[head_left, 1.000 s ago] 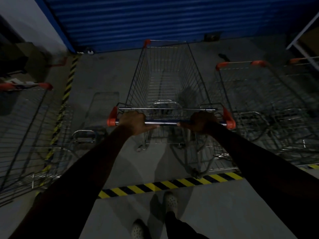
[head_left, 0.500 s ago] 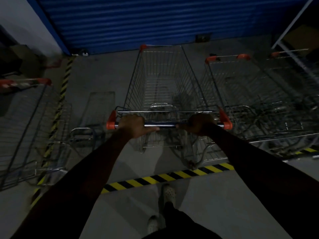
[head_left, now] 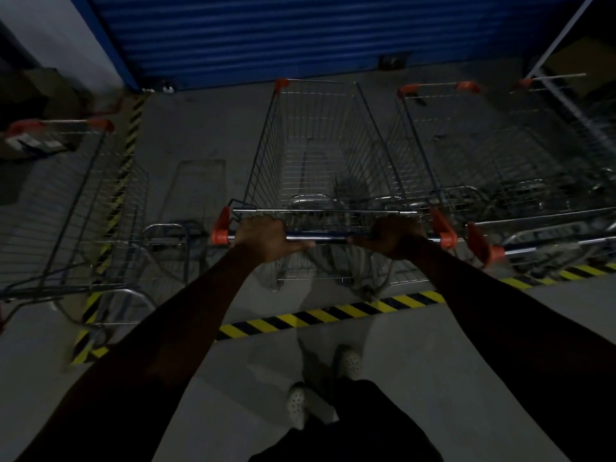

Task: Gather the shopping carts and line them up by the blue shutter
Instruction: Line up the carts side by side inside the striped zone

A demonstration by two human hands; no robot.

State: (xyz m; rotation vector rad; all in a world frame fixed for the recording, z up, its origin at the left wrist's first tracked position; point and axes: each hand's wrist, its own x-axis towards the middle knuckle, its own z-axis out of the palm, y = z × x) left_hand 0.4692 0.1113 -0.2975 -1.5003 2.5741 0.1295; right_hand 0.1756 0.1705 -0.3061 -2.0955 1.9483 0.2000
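Left hand (head_left: 263,236) is clamped on the handle bar (head_left: 328,237) of the mid cart (head_left: 320,151): fingers curled over the top, thumb lying along the bar toward the right hand (head_left: 395,236). Right hand grips the same bar, knuckles up, fingers wrapped round it. Short stretch of bare bar btwn the two hands. Orange end cap (head_left: 220,230) sits just outside the left hand, its twin (head_left: 441,230) just outside the right.

Mid cart runs fwd from both hands, wire basket narrowing away, nose pointed at the blue shutter (head_left: 300,35). Shutter spans the view well beyond the hands, w/ a strip of grey floor (head_left: 206,128) btwn it and the cart's nose.

Right of the right hand: 2nd cart (head_left: 466,151), just beside the mid one, facing the same way, one orange cap of its handle (head_left: 480,245) near the right wrist. Past that a 3rd cart (head_left: 550,128), too dim for detail. Left of the left hand, well apart: another cart (head_left: 66,195), blurred, also nose fwd.

Black-yellow hazard tape (head_left: 333,315) crosses the floor under the forearms, nearer the body than the hands; mid cart's rear wheels sit just past it. Two pale shoes (head_left: 348,361) on the near side of the tape. Light is dim throughout.
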